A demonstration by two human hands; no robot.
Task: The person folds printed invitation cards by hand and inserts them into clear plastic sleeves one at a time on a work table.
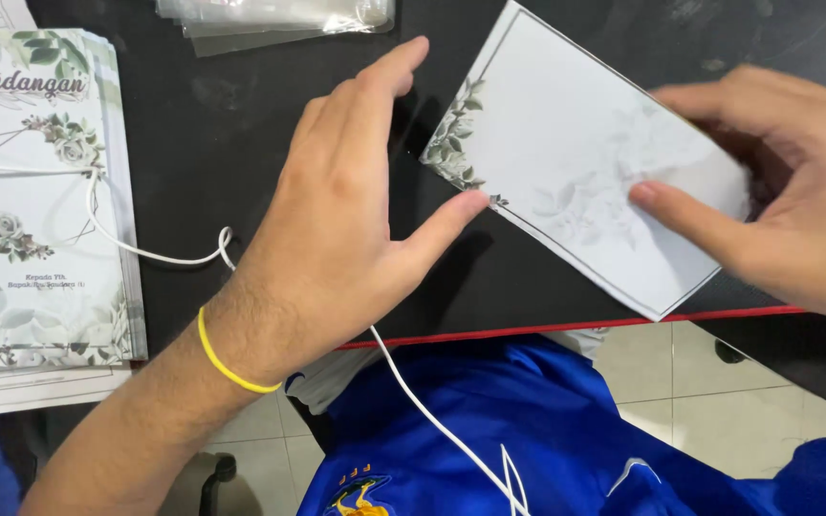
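A white card (566,143) with a grey-green leaf border lies tilted on the black table (231,124). My right hand (786,182) grips its right end, thumb pressed on the card's face and fingers curled over the far edge. My left hand (346,210), with a yellow band on the wrist, hovers flat beside the card's left edge. Its thumb tip touches the lower left corner and its fingers are spread, holding nothing.
A stack of floral printed cards (35,201) sits at the left edge. Clear plastic sleeves (279,17) lie at the top. A white cable (155,253) crosses the stack and table and drops over the red-trimmed front edge (566,327) towards my blue shirt.
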